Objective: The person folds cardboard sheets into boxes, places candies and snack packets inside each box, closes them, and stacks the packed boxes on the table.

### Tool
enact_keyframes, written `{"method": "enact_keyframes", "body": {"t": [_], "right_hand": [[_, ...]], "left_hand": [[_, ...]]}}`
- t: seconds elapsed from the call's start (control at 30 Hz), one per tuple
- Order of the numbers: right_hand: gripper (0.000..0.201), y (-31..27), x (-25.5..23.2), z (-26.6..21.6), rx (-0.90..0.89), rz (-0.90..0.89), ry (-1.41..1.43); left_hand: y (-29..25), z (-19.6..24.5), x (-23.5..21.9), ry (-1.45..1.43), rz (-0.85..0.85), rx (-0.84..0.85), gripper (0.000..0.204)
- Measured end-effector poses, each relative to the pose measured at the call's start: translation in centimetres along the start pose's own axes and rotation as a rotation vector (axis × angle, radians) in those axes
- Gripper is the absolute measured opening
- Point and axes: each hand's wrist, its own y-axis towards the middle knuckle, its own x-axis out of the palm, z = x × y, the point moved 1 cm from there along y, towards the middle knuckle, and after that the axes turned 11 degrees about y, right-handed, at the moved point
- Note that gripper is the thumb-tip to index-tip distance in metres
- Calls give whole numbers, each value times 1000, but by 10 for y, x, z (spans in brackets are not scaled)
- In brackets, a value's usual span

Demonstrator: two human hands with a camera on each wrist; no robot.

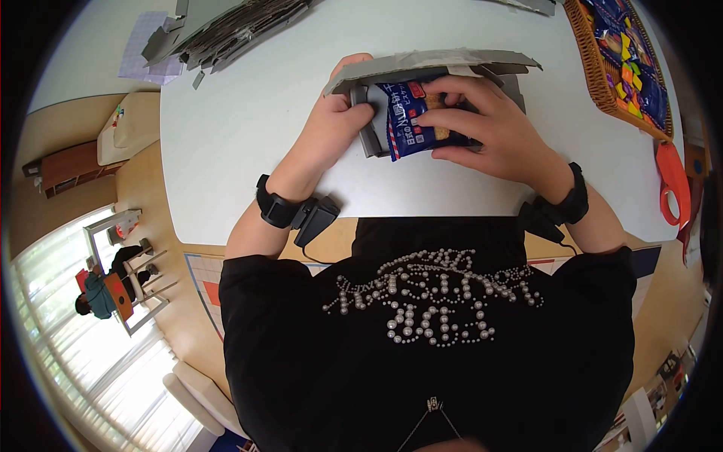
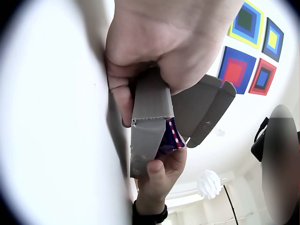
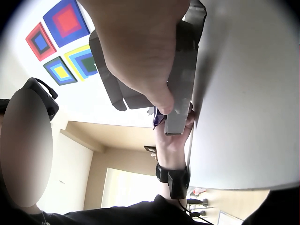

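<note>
A small grey cardboard box [image 1: 367, 139] sits at the table's near edge, its lid [image 1: 444, 60] raised on the far side. My left hand [image 1: 327, 128] grips the box's left end, thumb over the wall. In the left wrist view that hand wraps around the grey box end [image 2: 152, 101]. A dark blue snack packet [image 1: 407, 124] with white and red print lies tilted in the box opening. My right hand [image 1: 501, 128] holds this packet from the right, fingers spread across its front. The right wrist view shows the thumb by the box wall [image 3: 180, 89], with most of the packet hidden.
A wicker basket [image 1: 602, 83] with blue packets and colourful small pieces stands at the back right. Beside it lies an orange-red tape dispenser [image 1: 670, 181]. Flattened grey cardboard [image 1: 241, 34] is stacked at the back left. A person [image 1: 102, 290] sits far off to the left.
</note>
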Motion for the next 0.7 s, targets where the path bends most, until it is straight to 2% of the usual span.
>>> {"method": "enact_keyframes", "body": {"t": [0.03,0.27,0.37,0.43,0.53,0.7], "right_hand": [[38,0,0,0,-6,-4,2],[42,0,0,-5,-18,-70,-5],[44,0,0,-3,-37,-41,-35],[45,0,0,0,-52,-41,-54],[46,-1,-1,-1,-72,-30,-125],[48,-2,-2,1,-87,7,-150]], "left_hand": [[0,-1,-1,8,4,-47,56],[0,0,0,109,-11,-7,55],[1,1,1,88,-6,1,54],[3,0,0,57,-7,71,49],[1,6,9,-105,72,53,40],[0,2,6,-104,62,27,35]]}}
